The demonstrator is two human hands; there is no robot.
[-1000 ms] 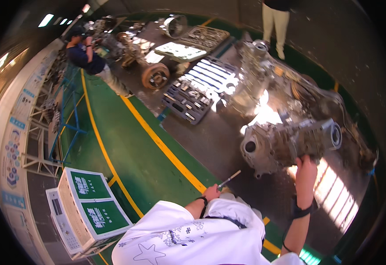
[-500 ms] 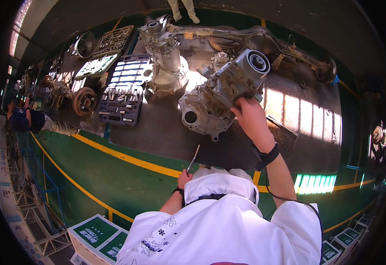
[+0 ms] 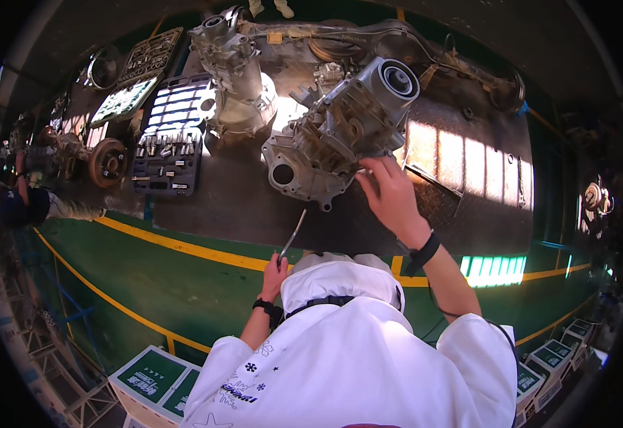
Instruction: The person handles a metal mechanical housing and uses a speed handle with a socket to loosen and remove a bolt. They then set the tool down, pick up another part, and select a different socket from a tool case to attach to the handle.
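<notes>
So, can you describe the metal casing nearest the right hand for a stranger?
Find the dark table, then the person's right hand over it. Just beyond that hand sits the bulky casing. Unlike the grey housing to its left, it slants up rightward to a wide pale ring.

Driving from afar here: my bulky silver metal gearbox casing (image 3: 340, 128) sits mid-way along the dark flat metal desk (image 3: 240, 192). Just left and a bit further back: a tall silver metal casing (image 3: 236, 93). Left of that, an open grey rectangular tool case (image 3: 165, 171), then a round rusty metal brake drum (image 3: 109, 162). Long brown metal axle (image 3: 397, 44) runs behind the gearbox casing; thin dark bar (image 3: 434, 180) lies right.
</notes>
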